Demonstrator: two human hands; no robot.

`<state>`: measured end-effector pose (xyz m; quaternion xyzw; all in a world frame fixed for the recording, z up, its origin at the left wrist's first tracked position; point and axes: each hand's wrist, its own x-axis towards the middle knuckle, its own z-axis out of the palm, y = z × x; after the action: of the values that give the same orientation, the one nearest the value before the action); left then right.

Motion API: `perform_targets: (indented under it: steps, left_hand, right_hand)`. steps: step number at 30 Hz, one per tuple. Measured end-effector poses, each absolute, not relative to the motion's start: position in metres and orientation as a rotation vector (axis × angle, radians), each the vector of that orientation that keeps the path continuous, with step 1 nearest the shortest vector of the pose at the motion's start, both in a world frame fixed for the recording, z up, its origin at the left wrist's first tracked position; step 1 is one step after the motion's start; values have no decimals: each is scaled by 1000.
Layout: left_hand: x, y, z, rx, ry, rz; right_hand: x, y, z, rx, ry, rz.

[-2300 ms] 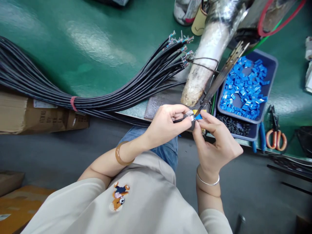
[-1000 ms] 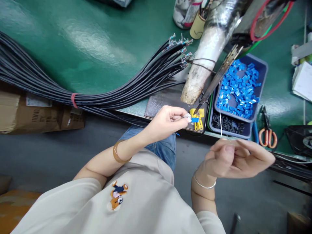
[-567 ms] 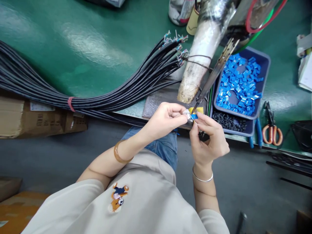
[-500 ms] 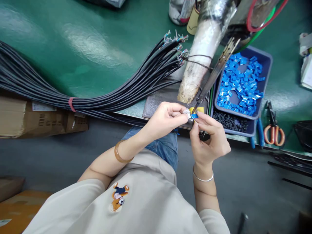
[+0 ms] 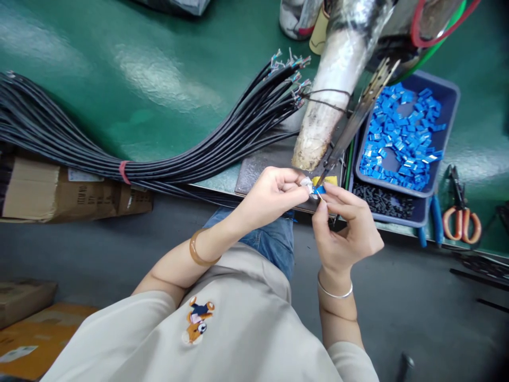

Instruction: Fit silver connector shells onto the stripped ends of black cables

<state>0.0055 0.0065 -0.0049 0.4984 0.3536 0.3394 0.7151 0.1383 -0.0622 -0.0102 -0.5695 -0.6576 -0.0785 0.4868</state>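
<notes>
At the bench edge, my left hand point(image 5: 274, 193) is closed in a pinch on a small white connector point(image 5: 306, 183). A small blue piece point(image 5: 319, 190) adjoins it on the right, by the fingertips of my right hand point(image 5: 345, 225). Between the right thumb and fingers is a thin pale wire point(image 5: 319, 196) whose end reaches the blue piece. A fixed soldering iron point(image 5: 345, 135) slants down from the upper right, its tip at or just above the blue piece; contact is too small to tell. Behind the fingers lies a yellow sponge point(image 5: 330, 181).
A pipe wrapped in film point(image 5: 324, 101) hangs above the hands. Black cables point(image 5: 191, 154) with stripped ends lie to the left. Right are a tray of blue pieces point(image 5: 448, 127), a bin of small black parts point(image 5: 384, 201) and orange-handled cutters point(image 5: 461, 223). Cardboard boxes point(image 5: 95, 199) stand below the bench.
The whole view has shifted slightly, so bench items appear a little further right. Both hands keep their pinches at the iron's tip, with only a slight change in the right fingers and wire.
</notes>
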Motion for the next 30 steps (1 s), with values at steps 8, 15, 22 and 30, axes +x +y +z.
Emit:
perform_targets:
  steps: [8,15,22,30]
  left_hand:
    - [4,5,-1,1133,771,707]
    - [2,3,-2,1175,770,691]
    - [3,3,1,1228,775,725]
    - [2,2,-1,1249,785,659]
  right_hand:
    - [141,-65,-6,-1413,-1633,-201]
    - [140,-64,-8,-1415,-1612,-192]
    - [138,-65,-4,-1423,-1613,-225]
    - [143,-70,-6,-1423,-1612,-135]
